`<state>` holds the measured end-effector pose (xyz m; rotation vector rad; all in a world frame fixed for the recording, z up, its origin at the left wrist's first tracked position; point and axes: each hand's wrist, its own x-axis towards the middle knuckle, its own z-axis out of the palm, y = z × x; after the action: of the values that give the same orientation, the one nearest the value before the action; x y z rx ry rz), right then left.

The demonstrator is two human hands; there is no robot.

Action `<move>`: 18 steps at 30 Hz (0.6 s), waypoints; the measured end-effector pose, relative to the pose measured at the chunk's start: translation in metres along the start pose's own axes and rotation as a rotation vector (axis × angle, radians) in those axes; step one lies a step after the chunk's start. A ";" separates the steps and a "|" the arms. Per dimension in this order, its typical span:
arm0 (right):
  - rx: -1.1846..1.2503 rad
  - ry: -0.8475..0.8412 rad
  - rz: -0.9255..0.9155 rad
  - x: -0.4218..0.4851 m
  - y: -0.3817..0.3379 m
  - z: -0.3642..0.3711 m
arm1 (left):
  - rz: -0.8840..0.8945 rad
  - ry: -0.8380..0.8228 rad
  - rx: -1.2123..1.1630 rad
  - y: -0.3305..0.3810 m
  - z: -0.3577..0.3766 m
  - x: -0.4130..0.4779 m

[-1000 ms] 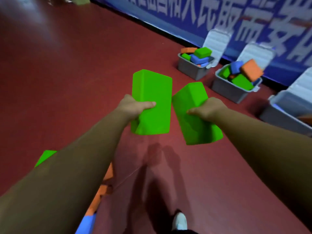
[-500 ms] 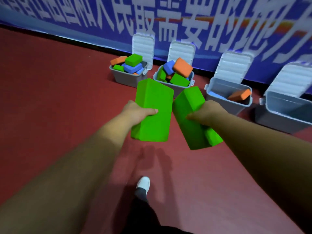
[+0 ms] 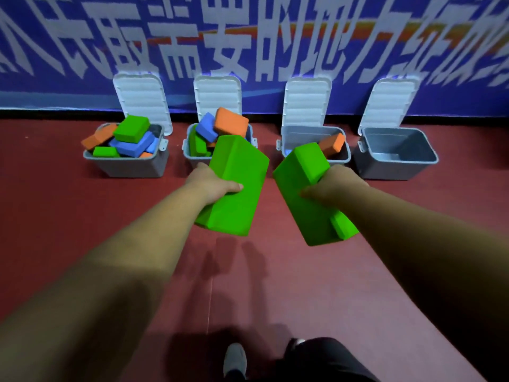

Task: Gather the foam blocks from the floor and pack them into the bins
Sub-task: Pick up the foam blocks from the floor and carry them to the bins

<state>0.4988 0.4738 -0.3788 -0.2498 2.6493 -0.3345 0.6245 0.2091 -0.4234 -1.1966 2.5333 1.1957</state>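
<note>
Now the four bins sit square ahead of us at 12 o'clock, where half a second ago they lay skewed, so the carry is nearly done. Our left hand curls its fingers round the left block, thumb on top. Our right hand grips the right block, possibly two stacked. The third bin at 1 o'clock holds little and the fourth bin at 2 looks empty. Bare floor lies between us and them.
</note>
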 end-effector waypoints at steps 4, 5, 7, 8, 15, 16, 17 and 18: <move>-0.010 -0.009 0.046 0.058 0.008 -0.016 | 0.076 -0.050 0.057 0.041 0.013 0.060; -0.005 -0.006 0.051 0.076 0.012 -0.018 | 0.084 -0.061 0.093 0.051 0.019 0.076; 0.009 0.001 0.060 0.115 0.022 -0.021 | 0.103 -0.075 0.173 0.075 0.034 0.107; 0.016 -0.003 0.070 0.137 0.027 -0.023 | 0.114 -0.078 0.206 0.087 0.042 0.124; 0.023 -0.087 0.113 0.312 0.051 -0.063 | 0.142 -0.081 0.503 0.192 0.096 0.250; 0.013 -0.085 0.117 0.334 0.054 -0.073 | 0.150 -0.071 0.551 0.211 0.100 0.266; 0.001 -0.080 0.121 0.356 0.056 -0.082 | 0.159 -0.059 0.585 0.230 0.104 0.281; -0.017 -0.075 0.126 0.378 0.057 -0.093 | 0.171 -0.048 0.604 0.248 0.108 0.297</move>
<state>0.1169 0.4597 -0.4710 -0.0980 2.5801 -0.2565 0.2247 0.1964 -0.4597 -0.8051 2.6976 0.4006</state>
